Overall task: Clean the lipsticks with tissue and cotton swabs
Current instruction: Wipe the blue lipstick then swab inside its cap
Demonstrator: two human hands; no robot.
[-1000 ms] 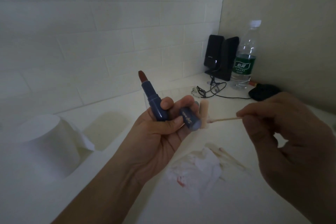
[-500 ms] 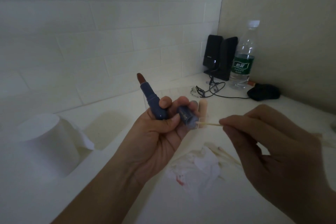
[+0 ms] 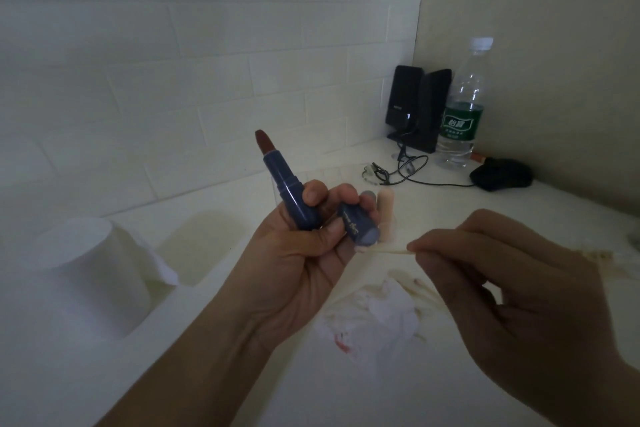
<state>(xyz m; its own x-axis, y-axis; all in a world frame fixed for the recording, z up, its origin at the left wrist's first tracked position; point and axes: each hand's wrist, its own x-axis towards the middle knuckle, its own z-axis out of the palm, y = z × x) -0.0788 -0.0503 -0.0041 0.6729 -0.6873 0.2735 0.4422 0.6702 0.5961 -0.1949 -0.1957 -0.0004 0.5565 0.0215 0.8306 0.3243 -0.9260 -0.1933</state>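
Since the earlier frames the right hand [image 3: 512, 291] had drawn nearer and lower, bringing the cotton swab [image 3: 384, 250] from the side of the lipstick cap [image 3: 358, 225] to just under its open mouth. The left hand [image 3: 304, 253] sat much as before.

Risks, largest first: the left hand carried two items at once, so a push from the swab could, in my judgement, lever the cap out of the curled fingers [image 3: 346, 194] onto the surface [image 3: 311, 392]. The exposed lipstick [image 3: 287, 184], bullet fully extended and tilted up-left, could smear against a finger. The thin swab stick might bend.

Pose: left palm faced the camera, thumb clamping the lipstick barrel, fingers wrapped round the cap. Right thumb and forefinger pinched the stick, remaining fingers loosely curled. A stained tissue [image 3: 370, 322] lay below the hands, towards the surface's near edge.
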